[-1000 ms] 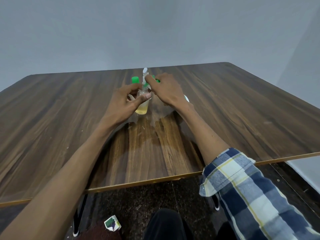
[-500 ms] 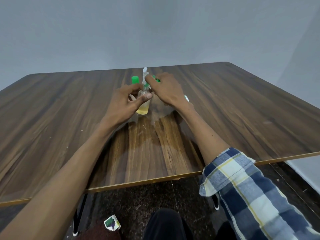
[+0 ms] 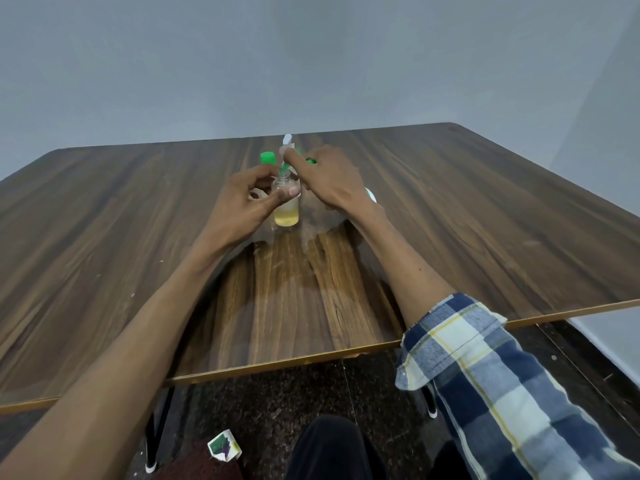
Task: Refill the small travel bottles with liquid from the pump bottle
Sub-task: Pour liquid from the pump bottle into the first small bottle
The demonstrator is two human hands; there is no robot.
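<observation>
Hands meet at the middle of the dark wood-grain bench (image 3: 485, 216), far from the near edge. The left hand (image 3: 242, 206) curls round a small clear plastic travel bottle (image 3: 286, 206), thumb across its front and fingers wrapped behind, keeping it upright on the bench top. That bottle has an open neck and a shallow layer of pale yellow liquid (image 3: 286, 219) at its bottom; the rest of it looks empty.

The right hand (image 3: 332, 181) grips the white pump head of the pump bottle (image 3: 287, 142), its fingers bent over the top, so that the white nozzle tip sticks up above the knuckles and a slim spout points down at the open neck of the travel bottle. The body of the pump bottle is hidden behind the hand, apart from a sliver of green on the far side of the knuckles.

Just behind the left hand's fingers stands 1 round green cap (image 3: 267, 157), on what seems to be a second small bottle, mostly hidden. A white rounded object (image 3: 371, 195) peeks out beside the right wrist; I cannot tell what it is.

The right forearm wears a rolled blue, white and yellow plaid sleeve (image 3: 485, 375). On the dark speckled floor under the bench lies a small white and green paper scrap (image 3: 224, 450).
</observation>
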